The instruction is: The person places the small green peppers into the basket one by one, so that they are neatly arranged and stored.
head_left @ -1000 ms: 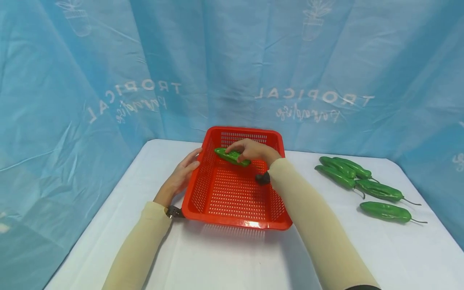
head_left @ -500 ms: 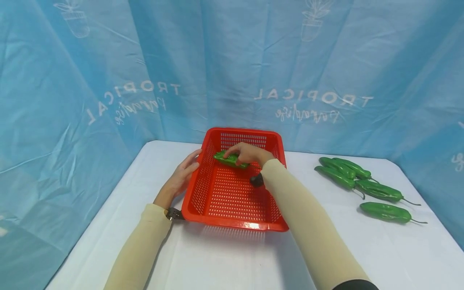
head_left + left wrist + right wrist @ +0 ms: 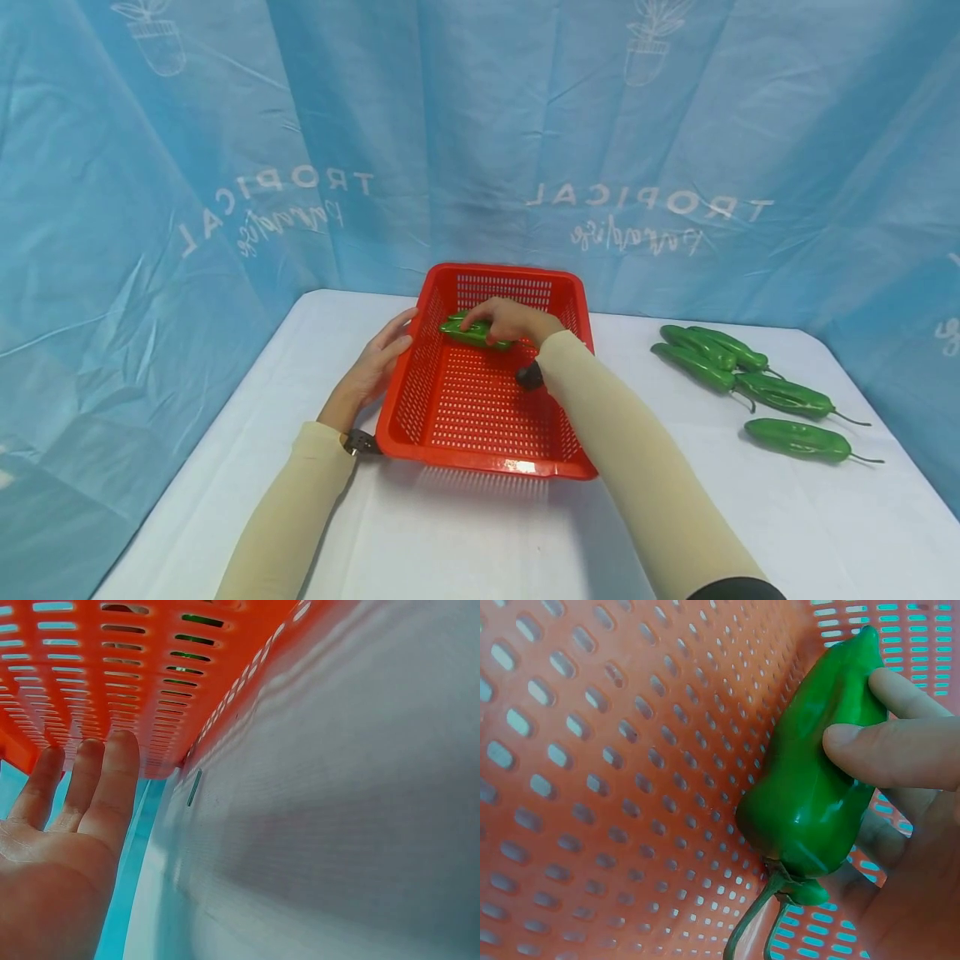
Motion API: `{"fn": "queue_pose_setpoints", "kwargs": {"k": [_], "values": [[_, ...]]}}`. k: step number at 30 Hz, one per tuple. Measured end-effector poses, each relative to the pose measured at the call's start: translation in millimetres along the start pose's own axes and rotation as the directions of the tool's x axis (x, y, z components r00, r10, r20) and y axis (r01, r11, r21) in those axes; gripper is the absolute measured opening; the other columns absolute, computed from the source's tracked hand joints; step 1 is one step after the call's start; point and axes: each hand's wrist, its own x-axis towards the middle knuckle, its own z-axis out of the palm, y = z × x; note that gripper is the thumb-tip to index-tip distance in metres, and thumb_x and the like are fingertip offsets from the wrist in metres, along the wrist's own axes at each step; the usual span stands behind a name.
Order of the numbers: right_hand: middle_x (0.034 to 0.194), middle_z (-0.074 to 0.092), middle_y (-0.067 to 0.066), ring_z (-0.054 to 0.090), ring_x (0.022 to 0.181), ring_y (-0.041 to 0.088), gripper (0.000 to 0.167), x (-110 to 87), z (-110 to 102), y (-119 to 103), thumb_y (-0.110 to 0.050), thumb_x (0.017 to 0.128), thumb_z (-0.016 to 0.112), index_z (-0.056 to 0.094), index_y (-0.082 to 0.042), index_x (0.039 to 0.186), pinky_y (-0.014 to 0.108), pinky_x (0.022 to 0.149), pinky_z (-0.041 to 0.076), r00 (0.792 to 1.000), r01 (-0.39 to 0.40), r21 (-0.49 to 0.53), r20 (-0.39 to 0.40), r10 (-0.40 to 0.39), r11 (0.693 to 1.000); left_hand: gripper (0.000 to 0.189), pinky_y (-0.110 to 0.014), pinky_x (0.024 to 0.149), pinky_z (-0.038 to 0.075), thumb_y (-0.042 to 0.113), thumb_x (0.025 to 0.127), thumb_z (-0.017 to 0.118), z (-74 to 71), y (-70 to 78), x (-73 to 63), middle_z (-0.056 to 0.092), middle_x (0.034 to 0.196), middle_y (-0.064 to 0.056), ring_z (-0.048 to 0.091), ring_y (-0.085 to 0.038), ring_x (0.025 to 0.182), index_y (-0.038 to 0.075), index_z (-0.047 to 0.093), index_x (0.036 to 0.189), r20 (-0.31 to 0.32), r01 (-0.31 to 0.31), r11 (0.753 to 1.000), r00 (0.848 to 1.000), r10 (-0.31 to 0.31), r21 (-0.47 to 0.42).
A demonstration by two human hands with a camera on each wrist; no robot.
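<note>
A red plastic basket point(image 3: 491, 462) with slotted walls stands on the white table. Inside, near its far wall, my right hand point(image 3: 513, 318) holds a long green chili pepper point(image 3: 472, 334) between thumb and fingers. In the right wrist view the thumb lies across this green chili pepper point(image 3: 802, 802), and a second pepper point(image 3: 808, 892) shows partly behind it, its stem alongside. My left hand point(image 3: 377, 354) rests against the basket's left side. The left wrist view has that left hand point(image 3: 75, 832) with straight fingers touching the outer wall.
Several more green chili peppers point(image 3: 787, 393) lie on the table to the right of the basket, one point(image 3: 798, 439) apart and nearer. A blue curtain point(image 3: 480, 150) with printed lettering hangs behind and along the sides of the white table point(image 3: 480, 542).
The right hand has moved slightly left and nearer with the chili pepper, and part of another pepper now shows behind it. The left hand has stayed at the basket's side.
</note>
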Motion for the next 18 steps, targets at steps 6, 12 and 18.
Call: {"fn": "queue_pose_setpoints", "kwargs": {"k": [6, 12, 18], "values": [[0.143, 0.051, 0.005, 0.045, 0.121, 0.025, 0.055, 0.4, 1.6, 0.7, 0.008, 0.086, 0.063, 0.068, -0.031, 0.125, 0.038, 0.094, 0.053, 1.0, -0.004, -0.016, -0.011, 0.004, 1.0, 0.059, -0.028, 0.092, 0.058, 0.02, 0.103, 0.045, 0.3, 0.2, -0.1, 0.031, 0.16, -0.017, 0.06, -0.015, 0.12, 0.023, 0.024, 0.158, 0.007, -0.006, 1.0, 1.0, 0.007, -0.023], [0.141, 0.052, 0.004, 0.046, 0.12, 0.024, 0.054, 0.8, 2.0, 1.0, 0.008, 0.086, 0.062, 0.069, -0.032, 0.122, 0.037, 0.093, 0.055, 1.0, 0.0, -0.048, -0.021, -0.001, 0.999, 0.059, -0.028, 0.091, 0.058, 0.019, 0.103, 0.044, 1.4, 1.8, -1.3, 0.031, 0.16, -0.016, 0.059, -0.015, 0.121, 0.023, 0.024, 0.158, 0.008, -0.011, 0.999, 1.0, 0.012, -0.036], [0.139, 0.053, 0.004, 0.046, 0.116, 0.024, 0.053, -0.2, 2.2, 1.1, 0.006, 0.087, 0.062, 0.069, -0.032, 0.123, 0.034, 0.084, 0.058, 1.0, 0.003, -0.104, -0.016, -0.005, 0.995, 0.058, -0.028, 0.092, 0.057, 0.019, 0.103, 0.044, 0.2, 0.1, 0.1, 0.029, 0.161, -0.016, 0.06, -0.012, 0.119, 0.022, 0.024, 0.158, 0.009, -0.017, 0.999, 1.0, 0.018, -0.03]]}}
